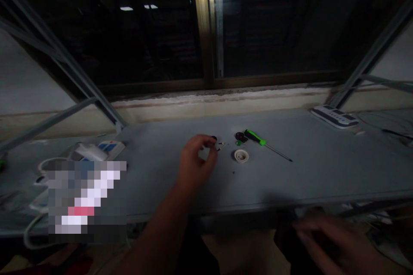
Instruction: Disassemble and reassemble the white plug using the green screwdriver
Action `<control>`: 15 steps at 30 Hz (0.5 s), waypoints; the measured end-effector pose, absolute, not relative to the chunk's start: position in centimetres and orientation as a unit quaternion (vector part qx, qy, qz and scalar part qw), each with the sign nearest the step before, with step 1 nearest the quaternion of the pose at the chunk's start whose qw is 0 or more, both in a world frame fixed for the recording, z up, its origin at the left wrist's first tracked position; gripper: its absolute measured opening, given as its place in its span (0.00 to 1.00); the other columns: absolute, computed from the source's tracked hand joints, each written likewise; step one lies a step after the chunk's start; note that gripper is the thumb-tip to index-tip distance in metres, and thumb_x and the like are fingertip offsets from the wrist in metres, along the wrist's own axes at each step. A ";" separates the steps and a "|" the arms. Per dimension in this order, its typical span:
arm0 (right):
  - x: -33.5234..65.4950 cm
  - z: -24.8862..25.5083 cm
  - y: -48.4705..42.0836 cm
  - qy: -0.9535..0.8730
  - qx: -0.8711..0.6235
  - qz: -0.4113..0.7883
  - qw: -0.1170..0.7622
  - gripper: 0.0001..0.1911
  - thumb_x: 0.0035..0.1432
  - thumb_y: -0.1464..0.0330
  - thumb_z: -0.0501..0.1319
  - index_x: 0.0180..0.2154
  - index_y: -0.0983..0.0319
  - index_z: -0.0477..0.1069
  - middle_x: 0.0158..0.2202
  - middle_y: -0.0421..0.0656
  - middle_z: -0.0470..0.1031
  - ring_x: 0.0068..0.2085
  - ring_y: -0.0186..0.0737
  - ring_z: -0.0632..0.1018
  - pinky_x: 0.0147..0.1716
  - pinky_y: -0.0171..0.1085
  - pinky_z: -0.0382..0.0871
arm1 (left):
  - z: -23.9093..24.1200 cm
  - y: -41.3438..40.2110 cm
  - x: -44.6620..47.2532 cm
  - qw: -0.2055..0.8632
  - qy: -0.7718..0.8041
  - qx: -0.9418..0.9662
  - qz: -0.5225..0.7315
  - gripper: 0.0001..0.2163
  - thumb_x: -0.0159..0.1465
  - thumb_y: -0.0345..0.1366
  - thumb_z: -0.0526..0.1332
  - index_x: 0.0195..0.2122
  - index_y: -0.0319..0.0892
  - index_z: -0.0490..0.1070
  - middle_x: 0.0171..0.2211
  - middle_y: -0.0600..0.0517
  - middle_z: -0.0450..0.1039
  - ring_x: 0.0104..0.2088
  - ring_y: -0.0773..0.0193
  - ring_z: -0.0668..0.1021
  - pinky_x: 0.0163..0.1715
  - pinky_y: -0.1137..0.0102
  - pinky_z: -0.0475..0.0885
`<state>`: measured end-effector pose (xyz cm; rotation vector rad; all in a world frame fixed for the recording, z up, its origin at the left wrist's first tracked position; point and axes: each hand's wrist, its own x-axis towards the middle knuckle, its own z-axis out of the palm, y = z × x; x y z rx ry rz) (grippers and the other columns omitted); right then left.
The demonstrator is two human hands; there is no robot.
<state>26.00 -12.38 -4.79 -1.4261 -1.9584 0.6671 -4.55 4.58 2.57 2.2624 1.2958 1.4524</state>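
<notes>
My left hand [196,161] reaches over the grey table [306,172], its fingers curled in a pinch around a small dark part [214,139] with thin wires at its tip. Just right of it lie a white ring-shaped roll [241,155], a small dark round piece [240,136] and a green-handled screwdriver [263,142] pointing right. My right hand [325,240] is low, below the table's front edge, blurred by motion, with its fingers stretched out and nothing seen in it.
A white power strip [335,117] lies at the table's far right. Another power strip with a white plug and cable [97,151] sits at the left, beside a pixelated patch. A dark window and slanted metal frame bars stand behind the table.
</notes>
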 end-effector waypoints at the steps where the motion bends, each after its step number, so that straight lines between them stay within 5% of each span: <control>1: 25.7 -2.9 -10.2 -0.758 -0.522 0.209 0.331 0.09 0.66 0.64 0.58 0.41 0.50 0.78 0.35 0.44 0.81 0.35 0.46 0.82 0.35 0.43 0.76 | 2.4 7.3 -4.3 0.088 0.457 0.736 0.492 0.05 0.64 0.30 0.59 0.40 0.43 0.72 0.34 0.51 0.76 0.34 0.63 0.76 0.37 0.67 0.73; 4: 24.4 2.3 -1.4 -0.810 -0.451 0.119 0.355 0.06 0.67 0.67 0.58 0.39 0.57 0.75 0.33 0.43 0.78 0.33 0.40 0.77 0.35 0.39 0.71 | 1.4 13.9 -4.1 0.104 0.487 0.721 0.481 0.06 0.63 0.29 0.58 0.40 0.42 0.72 0.33 0.52 0.74 0.30 0.65 0.74 0.32 0.70 0.70; 7: 23.3 4.6 7.5 -0.840 -0.449 0.058 0.299 0.06 0.64 0.70 0.59 0.37 0.60 0.75 0.34 0.42 0.77 0.36 0.39 0.76 0.37 0.37 0.68 | 0.1 17.0 -4.8 0.096 0.477 0.744 0.458 0.06 0.60 0.28 0.60 0.38 0.41 0.73 0.35 0.50 0.74 0.36 0.62 0.74 0.40 0.67 0.71; 15: 23.8 0.3 14.8 -0.814 -0.486 0.040 0.315 0.09 0.63 0.68 0.60 0.43 0.64 0.75 0.38 0.45 0.74 0.36 0.38 0.74 0.38 0.38 0.67 | -1.4 16.9 -7.0 0.136 0.445 0.804 0.371 0.08 0.64 0.32 0.62 0.44 0.44 0.75 0.40 0.50 0.73 0.36 0.64 0.74 0.39 0.67 0.72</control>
